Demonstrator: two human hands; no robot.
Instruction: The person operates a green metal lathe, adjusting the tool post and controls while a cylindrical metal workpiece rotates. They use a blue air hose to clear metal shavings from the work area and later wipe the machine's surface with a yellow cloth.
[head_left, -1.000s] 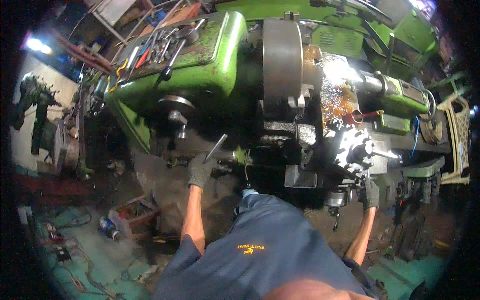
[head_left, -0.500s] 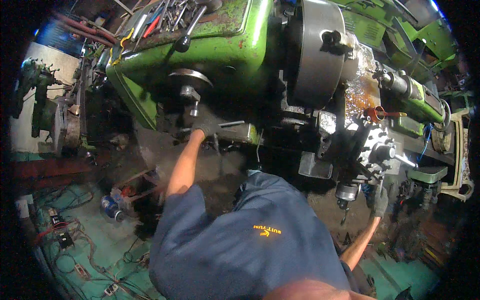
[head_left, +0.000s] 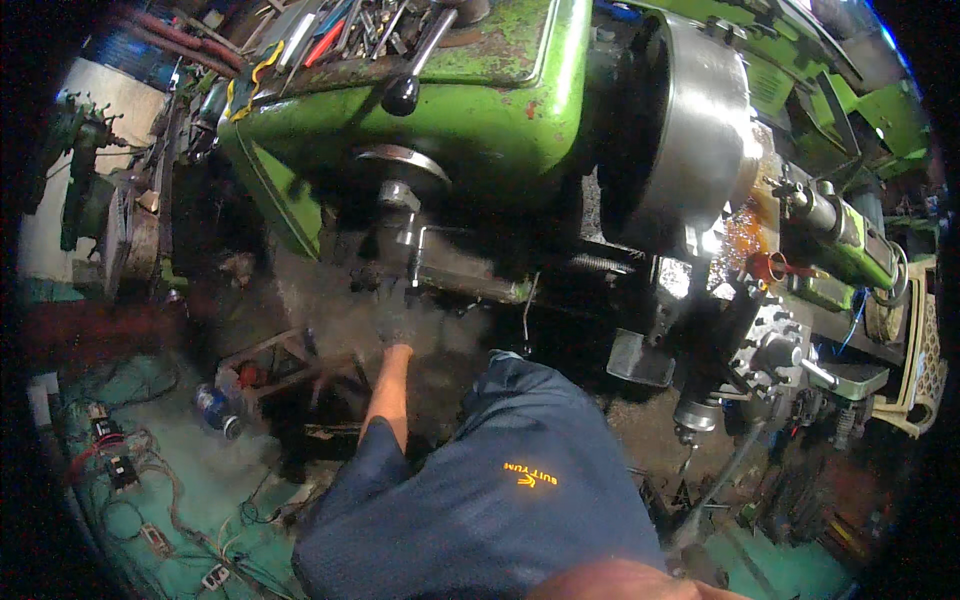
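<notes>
My left hand (head_left: 394, 312), in a dark glove, is below the green headstock (head_left: 480, 130) of a lathe. Its fingers blend into the dark background, so their grip is unclear. Just above it a shiny metal lever (head_left: 416, 258) hangs near a round dial (head_left: 402, 162). On the right, a blurred grey shape (head_left: 690, 535) beside my shirt may be my right gloved hand; its fingers cannot be made out. Above that side stands the tool post (head_left: 775, 345) with its handle, and a drill chuck (head_left: 697, 412) with a bit points downward.
A large steel lathe chuck (head_left: 695, 125) fills the upper middle. Hand tools (head_left: 350, 35) lie on the headstock top. A red-orange cup (head_left: 768, 268) sits on the carriage. Cables (head_left: 180, 500) and a blue bottle-like object (head_left: 217, 410) are on the green floor at left.
My left hand has moved down and slightly left. A rod that lay sideways by it no longer shows there. My right hand has left the tool post area. The view has shifted.
</notes>
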